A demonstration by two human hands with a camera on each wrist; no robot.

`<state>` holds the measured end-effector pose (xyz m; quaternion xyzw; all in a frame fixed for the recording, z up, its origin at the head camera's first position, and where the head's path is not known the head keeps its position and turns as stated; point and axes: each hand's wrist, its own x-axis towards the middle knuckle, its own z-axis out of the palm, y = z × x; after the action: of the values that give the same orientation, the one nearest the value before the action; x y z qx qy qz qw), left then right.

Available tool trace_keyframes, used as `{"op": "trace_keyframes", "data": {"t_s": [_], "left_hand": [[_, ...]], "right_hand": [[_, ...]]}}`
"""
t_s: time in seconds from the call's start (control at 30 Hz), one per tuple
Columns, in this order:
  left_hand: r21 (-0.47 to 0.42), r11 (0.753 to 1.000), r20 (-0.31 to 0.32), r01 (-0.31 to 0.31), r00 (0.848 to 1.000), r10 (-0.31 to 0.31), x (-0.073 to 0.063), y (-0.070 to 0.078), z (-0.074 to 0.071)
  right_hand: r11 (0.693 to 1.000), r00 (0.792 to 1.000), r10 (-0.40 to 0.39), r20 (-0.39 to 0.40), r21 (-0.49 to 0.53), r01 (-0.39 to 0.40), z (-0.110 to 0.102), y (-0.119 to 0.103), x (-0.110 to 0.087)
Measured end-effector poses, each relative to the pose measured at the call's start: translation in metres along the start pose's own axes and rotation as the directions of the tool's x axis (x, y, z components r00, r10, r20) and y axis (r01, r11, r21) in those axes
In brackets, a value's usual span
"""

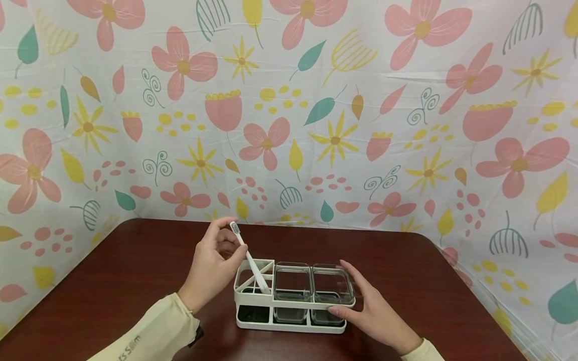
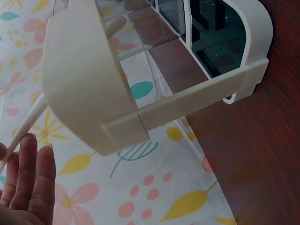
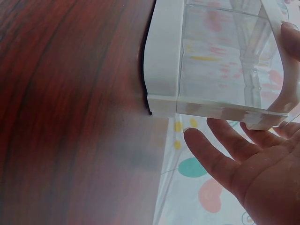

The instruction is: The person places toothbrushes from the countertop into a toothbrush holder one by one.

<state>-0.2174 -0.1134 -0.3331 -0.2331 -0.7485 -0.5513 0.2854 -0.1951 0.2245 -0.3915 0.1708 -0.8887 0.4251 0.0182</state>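
Observation:
A white toothbrush (image 1: 252,265) leans with its bristled head up and its handle end down in the divided left section of a cream toothbrush holder (image 1: 254,300). My left hand (image 1: 215,263) pinches the brush near its upper part, thumb on one side and index finger by the head. In the left wrist view the toothbrush handle (image 2: 29,121) slants behind the holder's end. My right hand (image 1: 377,313) grips the right end of the holder, thumb on the front rail and fingers around the back. Two clear cups (image 1: 292,282) sit in the holder's middle and right sections.
The holder stands on a dark reddish-brown table (image 1: 149,271) with a wood grain. Behind it hangs a white cloth (image 1: 289,195) printed with flowers and leaves. Dark pads (image 1: 253,314) line the holder's base.

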Motion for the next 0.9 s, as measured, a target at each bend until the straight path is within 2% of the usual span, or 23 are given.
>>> {"op": "trace_keyframes", "data": {"t_s": [0.23,0.57,0.9], "left_hand": [[0.027,0.999,0.007,-0.033,0.999,0.033,-0.002,-0.001,0.002],[0.079,0.994,0.05,-0.075,0.996,0.071,-0.005,-0.002,0.007],[0.109,0.991,0.104,-0.082,0.992,0.07,-0.011,-0.006,0.012]], "right_hand": [[1.0,1.0,-0.012,-0.011,-0.001,0.012,0.0,0.001,0.0],[1.0,1.0,-0.012,-0.011,-0.009,0.012,0.0,0.001,-0.001],[1.0,1.0,-0.015,-0.012,-0.013,0.015,0.001,0.001,-0.001]]}}
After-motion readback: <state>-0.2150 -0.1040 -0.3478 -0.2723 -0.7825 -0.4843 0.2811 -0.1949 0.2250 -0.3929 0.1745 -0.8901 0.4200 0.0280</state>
